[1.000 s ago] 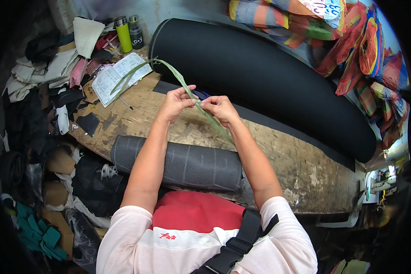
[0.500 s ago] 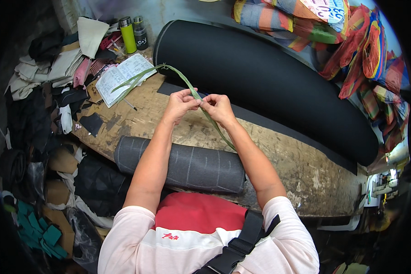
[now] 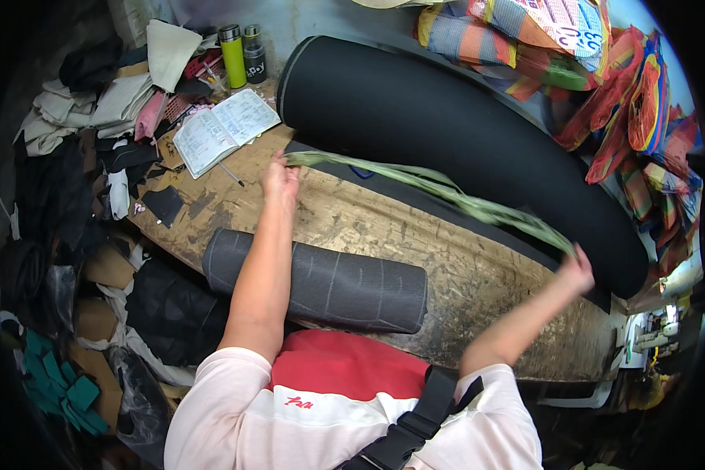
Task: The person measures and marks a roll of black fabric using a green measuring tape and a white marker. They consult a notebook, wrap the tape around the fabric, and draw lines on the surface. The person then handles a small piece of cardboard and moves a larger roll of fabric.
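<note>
Long green strips (image 3: pixel 431 182), thin and flat like cord or ribbon, stretch in a bundle between my two hands, blurred by motion toward the right. My left hand (image 3: pixel 280 178) is closed around their left end, above the table near the notebook. Far out to the right, my right hand (image 3: pixel 576 272) grips the other end, beside the large black roll (image 3: pixel 462 141). The strips hang in front of that roll. Between my body and the strips lies a smaller dark grey roll (image 3: pixel 352 286) with pale chalk lines, touched by neither hand as far as I can see.
An open notebook (image 3: pixel 225 129) and a pen (image 3: pixel 232 174) lie at the left of the worn wooden table (image 3: pixel 478 290). Behind them stand a yellow-green bottle (image 3: pixel 232 59) and a dark one (image 3: pixel 254 63). Fabric scraps (image 3: pixel 125 102) pile at left; colourful mesh bundles (image 3: pixel 642 102) hang right.
My hands were together at the middle of the strips. The right hand has swung far right and the left slightly left, drawing the strips out lengthwise between them.
</note>
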`<state>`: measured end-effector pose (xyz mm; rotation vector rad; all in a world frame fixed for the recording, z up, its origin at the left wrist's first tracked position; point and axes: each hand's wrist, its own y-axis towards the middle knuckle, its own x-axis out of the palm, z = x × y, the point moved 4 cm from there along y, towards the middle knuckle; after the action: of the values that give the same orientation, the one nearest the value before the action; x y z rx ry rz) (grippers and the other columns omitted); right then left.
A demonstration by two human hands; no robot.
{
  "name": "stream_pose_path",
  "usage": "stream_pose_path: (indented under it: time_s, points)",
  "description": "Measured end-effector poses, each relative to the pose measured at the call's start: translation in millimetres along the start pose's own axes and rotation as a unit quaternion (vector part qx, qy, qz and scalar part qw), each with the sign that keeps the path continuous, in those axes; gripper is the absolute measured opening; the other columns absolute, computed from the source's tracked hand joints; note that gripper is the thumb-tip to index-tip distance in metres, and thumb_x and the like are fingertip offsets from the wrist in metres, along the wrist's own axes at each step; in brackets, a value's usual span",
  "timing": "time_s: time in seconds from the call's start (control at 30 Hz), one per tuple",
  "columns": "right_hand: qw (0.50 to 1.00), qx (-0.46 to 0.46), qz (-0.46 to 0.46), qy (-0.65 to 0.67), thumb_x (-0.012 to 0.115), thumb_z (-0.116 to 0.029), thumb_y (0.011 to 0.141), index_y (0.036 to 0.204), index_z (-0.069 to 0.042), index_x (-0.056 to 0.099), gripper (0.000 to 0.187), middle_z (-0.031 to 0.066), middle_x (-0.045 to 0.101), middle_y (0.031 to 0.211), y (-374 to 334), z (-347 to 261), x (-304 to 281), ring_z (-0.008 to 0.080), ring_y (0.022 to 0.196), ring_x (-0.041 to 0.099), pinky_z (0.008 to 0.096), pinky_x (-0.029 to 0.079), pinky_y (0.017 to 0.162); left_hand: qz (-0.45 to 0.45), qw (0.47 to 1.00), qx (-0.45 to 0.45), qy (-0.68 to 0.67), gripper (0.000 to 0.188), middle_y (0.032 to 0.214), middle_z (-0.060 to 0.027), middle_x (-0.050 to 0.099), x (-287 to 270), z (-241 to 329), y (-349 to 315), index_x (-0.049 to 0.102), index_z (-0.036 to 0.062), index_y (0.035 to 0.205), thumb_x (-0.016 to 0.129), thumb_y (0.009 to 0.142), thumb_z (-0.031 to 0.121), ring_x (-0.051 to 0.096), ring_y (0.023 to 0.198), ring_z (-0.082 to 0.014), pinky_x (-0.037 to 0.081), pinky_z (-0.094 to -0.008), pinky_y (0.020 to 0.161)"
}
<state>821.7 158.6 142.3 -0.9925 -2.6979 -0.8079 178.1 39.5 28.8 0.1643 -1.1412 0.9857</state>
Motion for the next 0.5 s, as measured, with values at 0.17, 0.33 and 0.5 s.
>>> stream_pose_path:
  time_s: [0.17, 0.33, 0.5]
  points:
    - [0.748, -0.224, 0.625, 0.012, 0.052, -0.009, 0.078, 0.089, 0.001, 0.055, 0.016, 0.0143, 0.064, 0.076, 65.5, -113.4, -231.2, 0.0283, 0.075, 0.061, 0.0375, 0.050, 0.065, 0.123, 0.982, 0.130, -0.067, 0.044, 0.110, -0.0229, 0.043, -11.7, 19.2, 14.8, 0.032, -0.0014, 0.125, 0.033, 0.083, -0.013, 0.056, 0.089, -0.0326, 0.053, -0.0457, 0.079]
    - [0.714, -0.282, 0.579, -0.273, 0.052, -0.007, 0.077, 0.107, 0.002, 0.048, 0.031, 0.0129, 0.064, 0.075, 62.5, -170.1, -199.3, 0.0284, 0.068, 0.061, 0.0413, 0.049, 0.060, 0.156, 0.969, 0.176, -0.077, 0.052, 0.108, -0.0237, 0.044, -10.6, 39.0, 9.6, 0.029, 0.0032, 0.126, 0.036, 0.079, -0.017, 0.059, 0.079, -0.0318, 0.055, -0.0445, 0.071]
    - [0.892, -0.343, -0.060, -0.289, 0.048, -0.007, 0.090, 0.087, 0.001, 0.062, 0.016, 0.0132, 0.063, 0.095, -61.3, -180.8, -4.4, 0.0174, 0.082, 0.060, 0.0251, 0.048, 0.066, 0.124, 0.952, 0.273, -0.061, 0.056, 0.105, -0.0223, 0.045, 6.0, 53.8, -7.4, 0.030, 0.0046, 0.123, 0.040, 0.074, -0.020, 0.060, 0.076, -0.0302, 0.055, -0.0421, 0.067]
